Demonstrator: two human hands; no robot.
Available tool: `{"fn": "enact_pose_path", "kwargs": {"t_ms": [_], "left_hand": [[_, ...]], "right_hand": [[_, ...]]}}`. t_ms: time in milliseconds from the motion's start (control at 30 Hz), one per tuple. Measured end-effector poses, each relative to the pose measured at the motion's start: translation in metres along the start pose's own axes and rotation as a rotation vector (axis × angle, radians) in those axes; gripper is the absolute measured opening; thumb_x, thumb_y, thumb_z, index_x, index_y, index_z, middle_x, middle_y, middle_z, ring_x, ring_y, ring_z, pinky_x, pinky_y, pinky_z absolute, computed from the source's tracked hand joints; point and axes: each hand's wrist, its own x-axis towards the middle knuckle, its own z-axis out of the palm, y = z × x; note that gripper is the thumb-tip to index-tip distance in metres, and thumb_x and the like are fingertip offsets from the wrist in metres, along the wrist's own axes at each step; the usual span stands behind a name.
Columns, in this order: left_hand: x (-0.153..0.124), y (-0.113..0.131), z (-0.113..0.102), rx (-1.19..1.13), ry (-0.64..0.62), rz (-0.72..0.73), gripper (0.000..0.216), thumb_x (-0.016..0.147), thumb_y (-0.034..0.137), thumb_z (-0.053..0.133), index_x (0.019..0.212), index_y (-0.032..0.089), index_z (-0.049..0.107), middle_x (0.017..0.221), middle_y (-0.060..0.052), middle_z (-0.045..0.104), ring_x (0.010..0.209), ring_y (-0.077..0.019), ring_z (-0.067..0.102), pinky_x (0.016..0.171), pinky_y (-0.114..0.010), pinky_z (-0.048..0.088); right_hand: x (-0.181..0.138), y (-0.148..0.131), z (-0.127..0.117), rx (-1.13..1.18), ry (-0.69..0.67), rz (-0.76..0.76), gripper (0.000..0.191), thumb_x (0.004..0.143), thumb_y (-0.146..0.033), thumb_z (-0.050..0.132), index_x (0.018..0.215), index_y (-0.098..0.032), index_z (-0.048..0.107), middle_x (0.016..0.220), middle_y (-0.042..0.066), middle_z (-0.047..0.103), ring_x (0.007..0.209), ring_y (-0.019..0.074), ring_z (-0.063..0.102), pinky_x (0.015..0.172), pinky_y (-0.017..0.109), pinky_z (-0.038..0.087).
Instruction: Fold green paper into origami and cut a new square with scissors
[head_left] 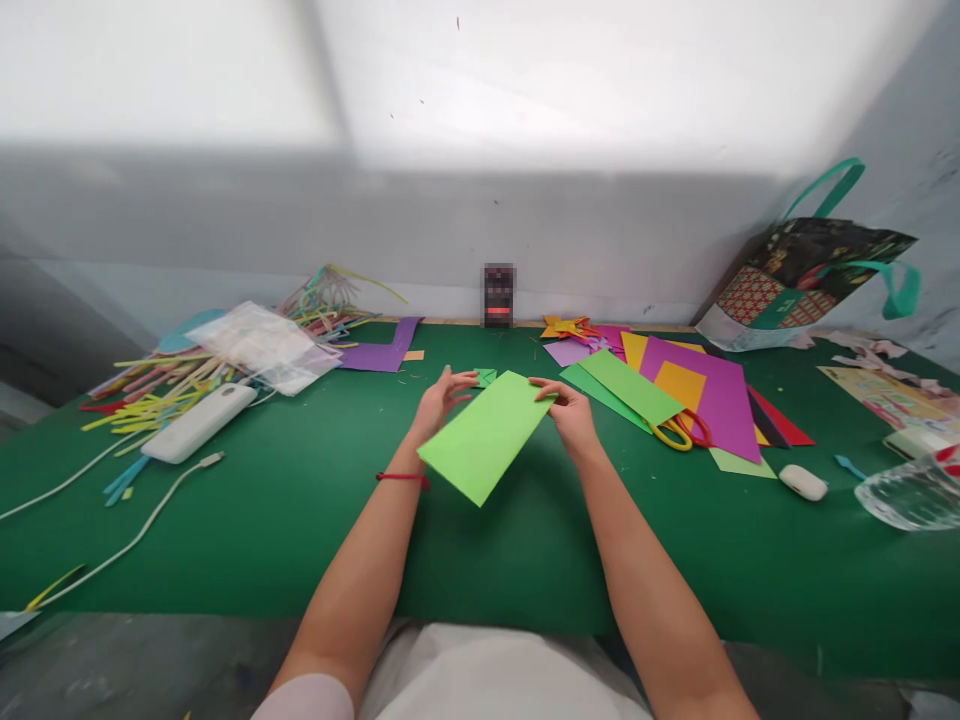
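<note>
A light green rectangle of paper [491, 435] is tilted above the green table, its near corner pointing toward me. My right hand [571, 412] pinches its far right edge between thumb and fingers. To the left of the sheet is my left hand [441, 402], fingers apart and holding nothing; whether it touches the paper's edge is hard to tell. Just behind the sheet lies a small folded green paper piece [485, 377], partly covered. On the right, scissors with yellow and red handles [679, 432] lie partly under green paper strips [630, 385].
Purple, orange, black and red sheets [724, 400] overlap at right. A white earbud case [803, 482] and a clear plastic cup [911, 492] stand nearer. Leftward are a white power bank [199, 424], a cable and many paper strips [172, 390]. A patterned bag [795, 285] leans at the back right.
</note>
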Motion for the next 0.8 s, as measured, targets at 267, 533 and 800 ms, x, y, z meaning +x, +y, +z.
{"fn": "enact_pose_path", "kwargs": {"t_ms": [267, 533, 800], "left_hand": [[-0.020, -0.017, 0.023, 0.128, -0.322, -0.391, 0.036, 0.068, 0.046, 0.071, 0.086, 0.015, 0.067, 0.077, -0.011, 0.072, 0.065, -0.0227, 0.067, 0.057, -0.033, 0.053], [-0.022, -0.029, 0.040, 0.110, -0.231, -0.134, 0.034, 0.068, 0.043, 0.070, 0.087, 0.016, 0.066, 0.073, -0.008, 0.070, 0.064, -0.0209, 0.066, 0.056, -0.031, 0.053], [-0.027, -0.033, 0.050, 0.172, -0.223, -0.032, 0.037, 0.076, 0.051, 0.059, 0.086, 0.015, 0.066, 0.079, -0.009, 0.069, 0.071, -0.0212, 0.064, 0.061, -0.032, 0.051]], "right_hand": [[0.004, 0.000, -0.004, -0.026, 0.167, -0.061, 0.018, 0.067, -0.029, 0.053, 0.079, -0.022, 0.064, 0.113, 0.007, 0.063, 0.101, 0.0238, 0.059, 0.082, 0.039, 0.048], [0.006, 0.015, 0.002, 0.036, 0.135, 0.222, 0.060, 0.078, -0.066, 0.044, 0.113, -0.019, 0.058, 0.105, 0.013, 0.067, 0.101, 0.0270, 0.061, 0.076, 0.038, 0.053], [0.003, 0.007, 0.003, -0.034, 0.168, 0.119, 0.064, 0.075, -0.069, 0.042, 0.113, -0.019, 0.055, 0.118, 0.014, 0.060, 0.111, 0.0264, 0.056, 0.081, 0.037, 0.050]]}}
